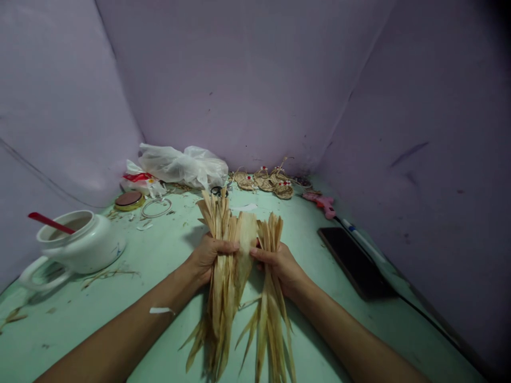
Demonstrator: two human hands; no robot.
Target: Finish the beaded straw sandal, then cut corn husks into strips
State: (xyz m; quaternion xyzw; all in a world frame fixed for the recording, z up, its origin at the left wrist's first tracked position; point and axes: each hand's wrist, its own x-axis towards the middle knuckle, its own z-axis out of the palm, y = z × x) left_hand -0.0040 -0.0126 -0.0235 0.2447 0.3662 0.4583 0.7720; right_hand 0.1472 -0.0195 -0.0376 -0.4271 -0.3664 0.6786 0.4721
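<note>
My left hand (209, 256) is closed round a thick bundle of dry straw-coloured husk strips (224, 276), thumb across the front. My right hand (281, 264) grips a second, thinner bundle of strips (270, 314) beside it, its fingertips also touching a wide strip (245, 234) between the two bundles. Both bundles stand nearly upright over the pale green table (167, 255), tips fanning out above and below the hands. A small white scrap sticks to my left forearm (162, 310).
A white pot with a red spoon (77, 244) stands at left. Behind lie a round tin (128, 200), a wire ring (156, 208), plastic bags (181, 166) and several small woven pieces (265, 181). A pink glue gun (321, 202), a pen (361, 236) and a dark phone (353, 261) lie at right. Purple walls enclose the table.
</note>
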